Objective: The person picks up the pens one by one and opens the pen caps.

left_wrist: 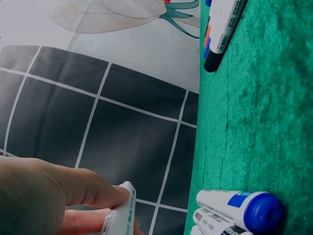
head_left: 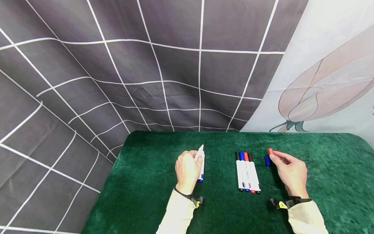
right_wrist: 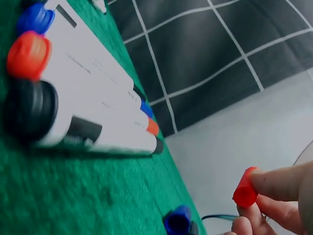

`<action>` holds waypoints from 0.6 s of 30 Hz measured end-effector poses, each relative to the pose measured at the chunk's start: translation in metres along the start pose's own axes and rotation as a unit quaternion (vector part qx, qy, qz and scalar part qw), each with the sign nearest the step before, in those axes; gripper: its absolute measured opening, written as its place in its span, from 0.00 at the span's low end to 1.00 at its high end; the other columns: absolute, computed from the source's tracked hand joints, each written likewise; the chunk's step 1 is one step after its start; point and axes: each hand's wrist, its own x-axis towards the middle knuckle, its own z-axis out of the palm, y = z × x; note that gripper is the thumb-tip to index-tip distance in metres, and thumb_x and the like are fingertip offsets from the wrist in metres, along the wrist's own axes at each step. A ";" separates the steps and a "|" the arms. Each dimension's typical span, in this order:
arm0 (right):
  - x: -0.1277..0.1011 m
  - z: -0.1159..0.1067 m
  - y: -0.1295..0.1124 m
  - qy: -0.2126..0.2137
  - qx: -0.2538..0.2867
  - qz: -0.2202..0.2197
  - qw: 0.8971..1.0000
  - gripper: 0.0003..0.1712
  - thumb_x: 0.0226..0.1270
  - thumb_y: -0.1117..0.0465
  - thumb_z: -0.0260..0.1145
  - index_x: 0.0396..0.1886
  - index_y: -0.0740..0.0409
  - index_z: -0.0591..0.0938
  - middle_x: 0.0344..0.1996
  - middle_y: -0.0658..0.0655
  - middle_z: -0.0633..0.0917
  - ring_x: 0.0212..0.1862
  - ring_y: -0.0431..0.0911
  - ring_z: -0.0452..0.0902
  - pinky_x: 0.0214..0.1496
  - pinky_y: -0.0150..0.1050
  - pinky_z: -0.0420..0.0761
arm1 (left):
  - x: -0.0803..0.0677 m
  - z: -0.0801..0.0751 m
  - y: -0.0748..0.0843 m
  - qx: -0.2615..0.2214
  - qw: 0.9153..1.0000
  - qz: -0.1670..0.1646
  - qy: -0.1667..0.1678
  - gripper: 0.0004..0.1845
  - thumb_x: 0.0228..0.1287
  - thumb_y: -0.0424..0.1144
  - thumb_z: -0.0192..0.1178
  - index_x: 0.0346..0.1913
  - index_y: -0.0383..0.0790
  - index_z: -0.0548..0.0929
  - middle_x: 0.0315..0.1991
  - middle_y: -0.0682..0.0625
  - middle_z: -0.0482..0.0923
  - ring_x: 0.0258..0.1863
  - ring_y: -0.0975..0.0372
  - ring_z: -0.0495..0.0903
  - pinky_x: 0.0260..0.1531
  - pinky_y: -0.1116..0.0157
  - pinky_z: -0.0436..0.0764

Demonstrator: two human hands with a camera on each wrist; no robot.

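Left hand [head_left: 187,170], lower centre: curled round an uncapped white marker [head_left: 201,155], red tip up; a blue-ended marker [head_left: 201,174] lies beside it.
Four capped markers [head_left: 247,174], centre, side by side on the green bench [head_left: 146,182].
Right hand [head_left: 290,172], centre right: pinches a red cap [head_left: 270,151]; a blue cap [head_left: 267,161] sits just beside.
Risk: the bare tip may stain the cloth if lowered; the pinched cap may slip and roll.

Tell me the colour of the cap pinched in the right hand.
Red. The cap shows best in the right wrist view, pinched by the right hand.
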 end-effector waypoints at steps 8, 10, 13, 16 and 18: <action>0.011 -0.013 0.016 0.026 0.015 0.066 0.997 0.28 0.63 0.42 0.71 0.53 0.57 0.87 0.17 0.25 0.76 0.33 0.32 0.70 0.38 0.39 0.64 | 0.001 0.000 -0.002 -0.006 1.000 -0.012 -0.005 0.09 0.57 0.40 0.71 0.40 0.42 0.92 0.33 0.49 0.87 0.31 0.51 0.86 0.30 0.55 0.80; 0.013 -0.014 0.018 0.029 0.015 0.070 0.997 0.27 0.63 0.42 0.71 0.53 0.57 0.87 0.17 0.25 0.75 0.33 0.33 0.69 0.38 0.40 0.63 | 0.001 0.001 -0.003 -0.005 1.000 -0.016 -0.006 0.09 0.58 0.40 0.71 0.40 0.42 0.92 0.33 0.49 0.87 0.31 0.50 0.86 0.29 0.55 0.80; 0.014 -0.014 0.021 0.030 0.008 0.069 0.997 0.27 0.64 0.43 0.70 0.53 0.58 0.87 0.16 0.26 0.75 0.34 0.36 0.69 0.38 0.40 0.63 | 0.002 0.001 -0.005 -0.003 1.000 -0.020 -0.007 0.09 0.58 0.40 0.71 0.40 0.41 0.91 0.34 0.48 0.87 0.31 0.50 0.86 0.30 0.54 0.80; 0.015 -0.014 0.022 0.030 -0.005 0.065 0.997 0.27 0.65 0.44 0.69 0.53 0.60 0.86 0.16 0.28 0.76 0.36 0.41 0.70 0.39 0.41 0.62 | 0.002 0.001 -0.007 0.002 1.000 -0.023 -0.010 0.08 0.58 0.40 0.70 0.39 0.42 0.91 0.33 0.47 0.87 0.31 0.49 0.86 0.30 0.54 0.80; 0.015 -0.014 0.023 0.027 -0.013 0.062 0.998 0.27 0.66 0.45 0.68 0.54 0.61 0.86 0.17 0.31 0.78 0.39 0.45 0.71 0.40 0.42 0.62 | 0.003 0.001 -0.009 0.004 1.000 -0.026 -0.012 0.07 0.58 0.40 0.70 0.38 0.41 0.91 0.32 0.46 0.87 0.30 0.48 0.86 0.29 0.53 0.80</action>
